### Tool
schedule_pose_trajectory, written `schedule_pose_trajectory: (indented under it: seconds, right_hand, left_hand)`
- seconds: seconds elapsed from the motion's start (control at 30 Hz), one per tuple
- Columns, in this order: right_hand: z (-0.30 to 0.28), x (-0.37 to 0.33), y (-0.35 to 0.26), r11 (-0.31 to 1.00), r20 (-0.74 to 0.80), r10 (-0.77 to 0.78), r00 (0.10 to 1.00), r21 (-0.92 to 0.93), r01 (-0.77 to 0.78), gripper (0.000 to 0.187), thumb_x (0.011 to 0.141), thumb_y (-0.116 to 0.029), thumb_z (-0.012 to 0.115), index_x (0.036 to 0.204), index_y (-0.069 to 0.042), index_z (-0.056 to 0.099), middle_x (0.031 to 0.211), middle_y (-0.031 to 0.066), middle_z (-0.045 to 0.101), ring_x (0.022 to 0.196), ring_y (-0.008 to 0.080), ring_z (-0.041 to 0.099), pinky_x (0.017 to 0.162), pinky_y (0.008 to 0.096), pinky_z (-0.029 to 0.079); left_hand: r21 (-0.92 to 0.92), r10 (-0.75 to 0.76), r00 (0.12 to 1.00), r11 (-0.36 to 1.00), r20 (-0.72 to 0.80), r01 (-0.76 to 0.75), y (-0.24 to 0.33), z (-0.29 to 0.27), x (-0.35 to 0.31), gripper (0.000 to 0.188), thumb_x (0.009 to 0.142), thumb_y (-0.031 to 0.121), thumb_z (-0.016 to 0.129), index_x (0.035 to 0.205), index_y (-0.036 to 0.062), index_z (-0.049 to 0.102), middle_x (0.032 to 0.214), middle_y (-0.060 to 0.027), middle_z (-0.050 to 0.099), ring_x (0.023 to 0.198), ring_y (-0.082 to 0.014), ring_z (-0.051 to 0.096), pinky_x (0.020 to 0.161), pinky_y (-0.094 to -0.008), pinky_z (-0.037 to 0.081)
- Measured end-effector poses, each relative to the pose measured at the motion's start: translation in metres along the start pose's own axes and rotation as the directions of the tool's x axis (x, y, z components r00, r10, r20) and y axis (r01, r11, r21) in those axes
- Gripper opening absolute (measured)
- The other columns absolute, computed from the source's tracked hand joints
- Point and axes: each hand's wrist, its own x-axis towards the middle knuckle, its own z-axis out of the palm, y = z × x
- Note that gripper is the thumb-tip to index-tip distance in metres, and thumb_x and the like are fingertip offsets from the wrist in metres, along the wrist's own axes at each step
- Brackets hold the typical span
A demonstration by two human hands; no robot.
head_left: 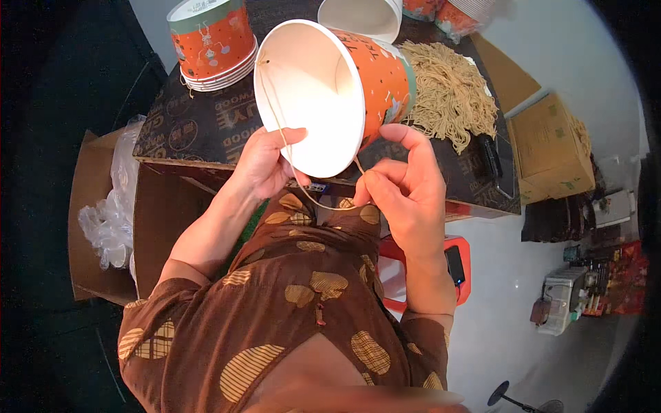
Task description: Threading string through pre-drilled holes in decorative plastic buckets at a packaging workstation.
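A large paper bucket [379, 79], orange and green outside with a white inside, is tilted with its mouth toward me. My left hand [265, 162] holds its lower left rim, the thumb inside the mouth and the fingers beneath. A thin tan cord [306, 195] passes through a small hole near the upper left rim and hangs in a loop below the mouth. My right hand [410, 182] pinches the cord between thumb and fingertips beside the lower right rim. A short length of cord runs up from those fingertips to the bucket's rim.
A dark printed board table [200, 131] carries stacked upturned buckets [213, 51], another white-lined bucket [365, 17], a heap of tan cords [447, 89] and a black-handled tool [491, 158]. Cardboard boxes stand left [155, 227] and right [551, 151]. A red stool [460, 275] is beside me.
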Motion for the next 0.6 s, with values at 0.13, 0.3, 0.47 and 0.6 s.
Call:
schedule_pose_trajectory:
  seconds: [0.13, 0.3, 0.47, 0.6]
  right_hand:
    - [0.002, 0.0, -0.001, 1.0, -0.009, 0.006, 1.0, 0.016, -0.006, 0.043, 0.09, 0.005, 0.052, 0.128, 0.003, 0.031, 0.073, 0.0082, 0.06, 0.068, 0.0106, 0.059, 0.066, 0.0225, 0.047]
    - [0.002, 0.0, 0.002, 0.999, -0.046, -0.031, 0.998, -0.038, 0.029, 0.042, 0.088, 0.005, 0.054, 0.125, 0.005, 0.035, 0.072, 0.0093, 0.061, 0.066, 0.0137, 0.06, 0.066, 0.0248, 0.048]
    - [0.0, 0.001, 0.007, 0.997, -0.057, -0.057, 0.997, -0.06, 0.054, 0.039, 0.089, 0.005, 0.052, 0.123, 0.004, 0.035, 0.076, 0.01, 0.062, 0.069, 0.013, 0.061, 0.068, 0.0248, 0.049]
    - [0.001, 0.003, 0.02, 0.95, -0.107, -0.205, 0.973, -0.263, 0.171, 0.037, 0.09, 0.004, 0.051, 0.123, 0.003, 0.034, 0.083, 0.0105, 0.063, 0.074, 0.0114, 0.06, 0.07, 0.0241, 0.049]
  left_hand:
    - [0.023, 0.0, 1.0, 1.0, -0.012, 0.001, 0.001, 0.001, -0.001, 0.047, 0.089, 0.009, 0.054, 0.126, -0.0152, 0.039, 0.099, -0.024, 0.065, 0.07, -0.0294, 0.07, 0.041, -0.0322, 0.06]
    - [0.038, 0.006, 1.0, 0.999, -0.002, -0.006, 0.0, 0.002, 0.0, 0.045, 0.09, 0.008, 0.052, 0.126, -0.0154, 0.038, 0.1, -0.025, 0.064, 0.07, -0.0297, 0.07, 0.042, -0.032, 0.06]
    - [0.051, 0.018, 0.999, 0.999, -0.027, -0.017, 0.0, 0.008, -0.002, 0.045, 0.09, 0.008, 0.051, 0.126, -0.0155, 0.037, 0.099, -0.0253, 0.064, 0.069, -0.0299, 0.07, 0.042, -0.0325, 0.06]
    - [0.13, 0.065, 0.994, 0.99, -0.091, -0.053, 0.0, 0.01, -0.004, 0.04, 0.091, 0.007, 0.049, 0.123, -0.0161, 0.041, 0.096, -0.0231, 0.064, 0.066, -0.0274, 0.069, 0.04, -0.0325, 0.058]
